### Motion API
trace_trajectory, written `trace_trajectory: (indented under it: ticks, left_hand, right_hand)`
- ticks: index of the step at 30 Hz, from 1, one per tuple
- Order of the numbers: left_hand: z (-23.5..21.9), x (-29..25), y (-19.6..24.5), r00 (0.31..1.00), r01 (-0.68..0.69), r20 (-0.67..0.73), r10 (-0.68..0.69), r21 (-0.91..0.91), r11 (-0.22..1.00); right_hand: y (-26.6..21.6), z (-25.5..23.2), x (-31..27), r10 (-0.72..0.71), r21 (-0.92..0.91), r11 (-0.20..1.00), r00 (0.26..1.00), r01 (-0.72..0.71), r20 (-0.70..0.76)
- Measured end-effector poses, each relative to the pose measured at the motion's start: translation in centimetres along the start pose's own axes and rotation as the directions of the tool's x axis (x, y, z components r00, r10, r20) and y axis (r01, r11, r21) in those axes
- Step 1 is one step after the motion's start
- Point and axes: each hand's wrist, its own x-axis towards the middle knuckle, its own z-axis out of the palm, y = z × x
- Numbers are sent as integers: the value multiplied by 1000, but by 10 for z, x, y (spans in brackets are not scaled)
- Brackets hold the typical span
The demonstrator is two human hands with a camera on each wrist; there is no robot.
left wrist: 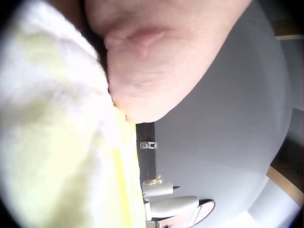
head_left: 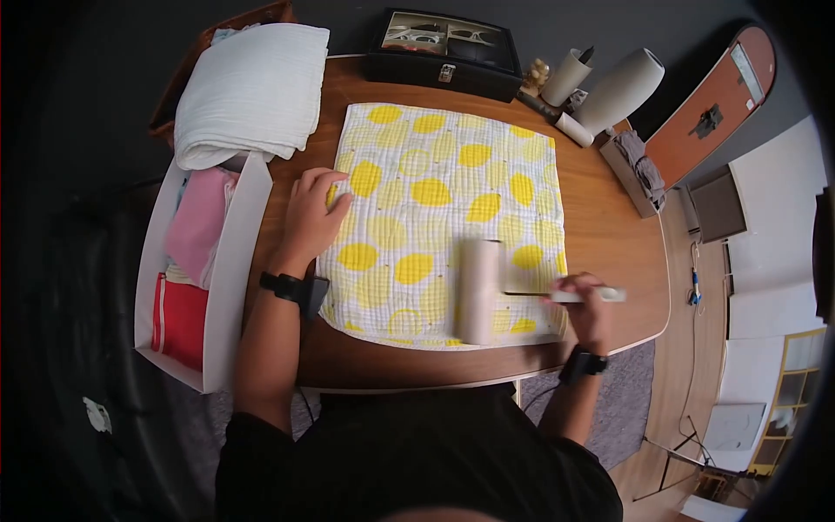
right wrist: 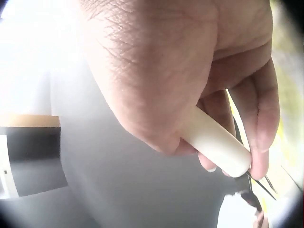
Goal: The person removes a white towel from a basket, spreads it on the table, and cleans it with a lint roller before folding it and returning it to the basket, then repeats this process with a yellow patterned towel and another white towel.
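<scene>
A white muslin cloth with yellow lemons (head_left: 430, 193) lies spread flat on the wooden table. My left hand (head_left: 315, 217) rests on its left edge, fingers and thumb spread apart on the fabric. In the left wrist view, the base of that hand (left wrist: 147, 71) is right beside the cloth (left wrist: 52, 133). With my right hand (head_left: 588, 306) I grip the white handle (right wrist: 221, 145) of a lint roller. Its wide pale roll (head_left: 480, 291), blurred in the head view, lies over the lower right part of the cloth, joined to the handle by a thin rod.
At the left stands a white box (head_left: 237, 252) of folded clothes, a folded white cloth (head_left: 252, 91) behind it. A black eyewear case (head_left: 445, 74) is at the back. Back right are a grey vase (head_left: 622, 91), a white roll (head_left: 574, 130), a mirror (head_left: 713, 113) and a small box (head_left: 628, 178).
</scene>
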Motion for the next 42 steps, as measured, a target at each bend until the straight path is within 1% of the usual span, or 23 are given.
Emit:
trace_trajectory:
  ticks: [3,4,6,9,12,13,15,16,17,18,19,20,21,22,23,26,28,30,34,36,38,40,42]
  left_hand:
    - [0,2,-8,1000,10,22,-8,-99,995]
    - [-3,3,-9,995,80,68,-69,-187,979]
    - [-12,7,-12,969,226,175,-174,-342,912]
    - [-21,10,-32,939,310,303,-163,-541,782]
    - [-28,8,-41,904,397,388,-181,-599,695]
    - [-28,7,-41,927,327,346,-142,-564,758]
    - [-24,6,-33,963,181,264,-57,-476,861]
    - [-25,6,-27,967,155,252,-48,-424,892]
    - [-27,5,-18,970,130,241,-40,-370,920]
    - [-28,4,-14,972,105,232,-31,-314,944]
    - [-28,4,-13,974,100,224,-31,-309,946]
    - [-28,5,-14,969,126,241,-47,-326,937]
    - [-29,6,-14,963,151,261,-61,-341,928]
    - [-30,6,-15,956,176,283,-74,-355,918]
    - [-30,6,-16,955,182,286,-77,-362,914]
    - [-33,8,-16,954,180,291,-68,-379,908]
    - [-31,6,-17,958,172,280,-60,-395,902]
    - [-27,5,-22,966,153,253,-49,-410,899]
    - [-30,5,-20,967,176,243,-77,-420,890]
    - [-30,5,-21,971,164,230,-72,-410,897]
    - [-26,4,-23,977,142,206,-61,-403,904]
    - [-22,3,-25,984,115,174,-48,-397,911]
    - [-24,2,-17,986,92,164,-39,-329,940]
  right_hand:
    - [20,88,15,168,35,984,974,-175,151]
    - [27,115,19,209,47,974,955,-223,210]
    - [38,154,25,243,-110,970,912,-219,331]
    - [24,198,19,290,-240,948,876,-209,385]
    - [29,175,32,239,-168,968,894,-187,379]
    - [22,160,36,230,-180,968,913,-177,338]
    - [12,116,42,186,-342,933,963,-111,197]
    - [1,102,42,234,-339,919,971,-203,54]
    - [-8,87,41,129,-379,916,991,-133,-36]
    - [-15,61,39,109,-380,916,991,-128,-71]
    - [-18,30,36,89,-382,916,990,-124,-108]
    - [-20,2,34,84,-336,932,982,-138,-172]
    - [-18,-21,29,5,-269,961,979,-61,-204]
    - [-21,-38,24,-50,-263,964,961,-24,-272]
    - [-30,-48,23,-40,-262,964,962,-33,-268]
    - [-48,-45,25,-4,-311,948,974,-69,-228]
    - [-53,-33,41,6,-352,933,981,-75,-194]
    - [-46,1,61,6,-380,922,985,-72,-173]
    - [-22,93,96,28,-420,907,999,-18,18]
    - [-4,131,105,109,-379,925,980,-39,164]
    - [12,167,105,198,-382,920,943,-85,268]
    - [16,191,102,204,-369,925,933,-85,296]
    - [16,191,103,181,-359,931,938,-66,296]
